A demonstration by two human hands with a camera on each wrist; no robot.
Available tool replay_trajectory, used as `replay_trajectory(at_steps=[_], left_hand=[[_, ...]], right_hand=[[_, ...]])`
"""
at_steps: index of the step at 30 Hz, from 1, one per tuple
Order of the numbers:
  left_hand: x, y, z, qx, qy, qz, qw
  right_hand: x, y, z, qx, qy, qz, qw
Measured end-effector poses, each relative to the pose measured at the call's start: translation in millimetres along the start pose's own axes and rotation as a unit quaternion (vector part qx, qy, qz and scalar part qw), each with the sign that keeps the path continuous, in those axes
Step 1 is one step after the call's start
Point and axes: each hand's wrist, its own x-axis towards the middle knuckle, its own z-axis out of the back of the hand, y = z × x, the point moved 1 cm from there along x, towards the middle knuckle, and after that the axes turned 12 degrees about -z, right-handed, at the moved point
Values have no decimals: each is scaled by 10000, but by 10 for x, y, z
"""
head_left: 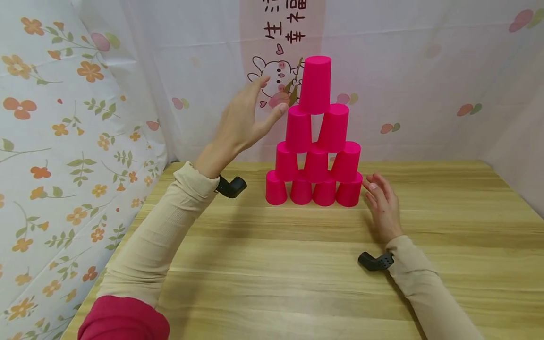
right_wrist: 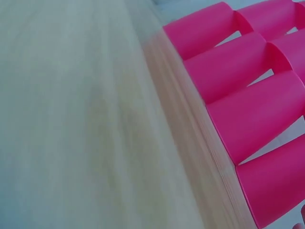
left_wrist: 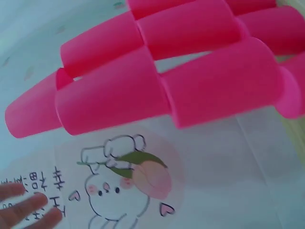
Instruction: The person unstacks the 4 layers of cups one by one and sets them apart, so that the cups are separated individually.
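Bright pink upside-down cups stand stacked in a pyramid. A single top cup [head_left: 315, 85] rests on two cups, with three below those and several in the bottom row. My left hand [head_left: 242, 118] is raised to the left of the top cup, thumb and fingers spread, holding nothing. A gap separates its thumb from the cups. Beside the bottom right cup [head_left: 349, 190], my right hand [head_left: 384, 208] has loosely bent fingers and holds nothing; whether a fingertip touches that cup, I cannot tell. The left wrist view shows left-hand fingers [left_wrist: 28, 205] apart from the stacked cups [left_wrist: 114, 90].
The pyramid stands on a wood-grain table [head_left: 263, 274] near its back edge. Behind it hangs a white cloth [head_left: 408, 61] with a printed rabbit and writing. A floral curtain [head_left: 63, 141] hangs at the left. Each wrist wears a black camera mount [head_left: 231, 187].
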Motion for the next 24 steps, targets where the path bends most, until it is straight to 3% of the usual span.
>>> replay_trajectory(at_steps=[4, 7, 11, 14, 19, 24], left_hand=[[120, -36, -12, -110, -116, 375, 9992], [193, -50, -28, -260, -243, 471, 9983], [275, -81, -57, -478, -672, 196, 9964], [327, -115, -74, -675, -946, -10, 9932], [397, -163, -109, -1089, -822, 122, 9906], [456, -184, -174, -1415, -470, 367, 9881]], right_hand=[[21, -54, -7, 191, -129, 113, 9997], [31, -87, -8, 249, -163, 150, 9994], [48, -130, -4, 197, -332, 192, 9991], [72, -155, -8, 216, -607, 527, 9965], [102, -186, -49, 44, -1006, 1070, 9891], [112, -217, -80, -302, -1044, 810, 9908]])
